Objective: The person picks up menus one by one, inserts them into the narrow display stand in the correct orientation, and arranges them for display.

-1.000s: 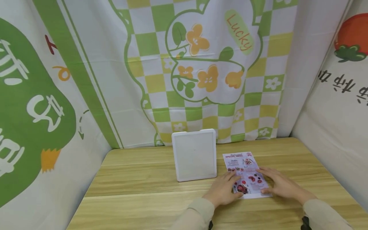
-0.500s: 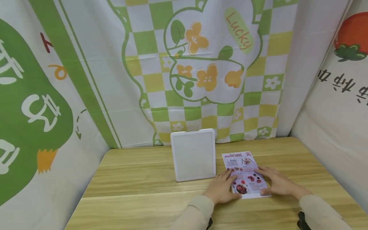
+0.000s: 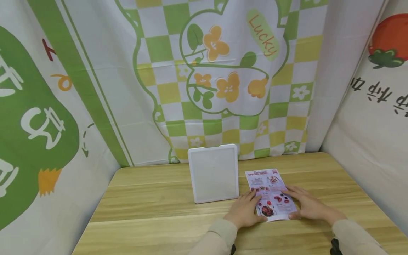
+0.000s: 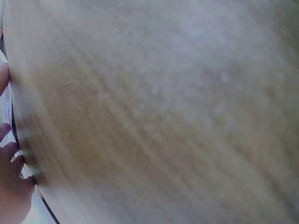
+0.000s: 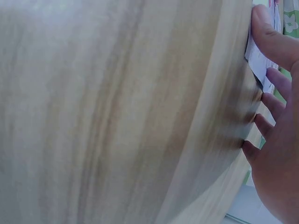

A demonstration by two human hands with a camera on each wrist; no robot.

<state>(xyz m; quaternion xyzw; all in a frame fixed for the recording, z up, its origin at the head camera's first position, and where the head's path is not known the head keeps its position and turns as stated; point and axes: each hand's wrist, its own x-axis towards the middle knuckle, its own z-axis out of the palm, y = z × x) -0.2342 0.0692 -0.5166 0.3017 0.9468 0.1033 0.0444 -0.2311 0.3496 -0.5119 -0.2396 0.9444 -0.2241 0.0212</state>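
A white frame (image 3: 213,175) stood upright on the wooden desk (image 3: 143,223), a pale panel within its border. Between three and four o'clock from it lay the printed menu sheet (image 3: 271,193). Palms down, my left hand (image 3: 244,211) at its eight o'clock and right hand (image 3: 310,206) near four touched its edges, each grip's fingers apart.

In the head view, the left sleeve (image 3: 211,242), at six o'clock, is pale beige cloth, a curved line setting off its cuff (image 3: 225,228). The right sleeve (image 3: 357,238), at four o'clock, is the same plain beige. A small black piece (image 3: 233,249) shows at the former's four o'clock edge, a larger black piece (image 3: 335,247) at the latter's eight o'clock; both are partly hidden.
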